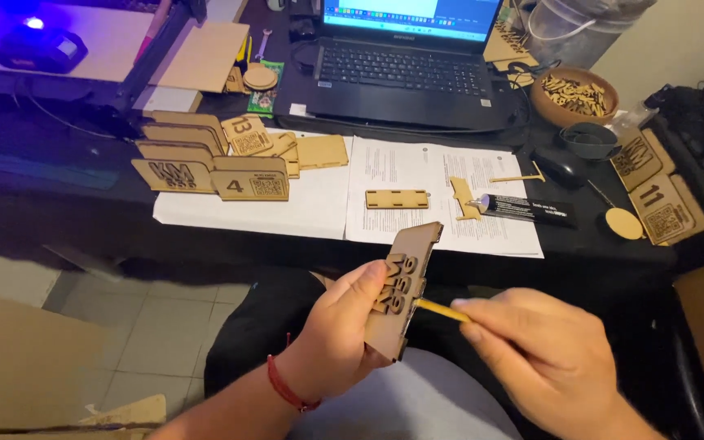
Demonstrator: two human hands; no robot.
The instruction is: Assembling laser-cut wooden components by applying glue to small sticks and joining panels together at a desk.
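Landmark: the plaque (401,289), a cut wood panel w/ raised characters on its face, held over the lap, this side of the desk (83,155) edge.

Left of plaque: left hand (340,334) was clenched on it, thumb across the face by the raised characters, fingers behind. Red cord on that wrist. The plaque stood tilted, long axis running bottom to top and leaning a bit right, face turned toward the left hand.

Right of plaque: right hand (539,342) was pinched shut on a thin yellow stick (442,310). Stick's long axis lay roughly level, tip pointing left, touching the plaque's right edge approx. mid-height. So the plaque lay directly left of the right hand, just beside it; the left hand was nearer, already on it.

Beyond plaque, on the desk: finished signs (213,167) stood to the far left; a slotted strip (397,199) lay on paper sheets (442,191) straight behind; a dark glue tube (523,209) lay behind-right; laptop (405,65) further back; bowl (574,95) of small wood bits far right.
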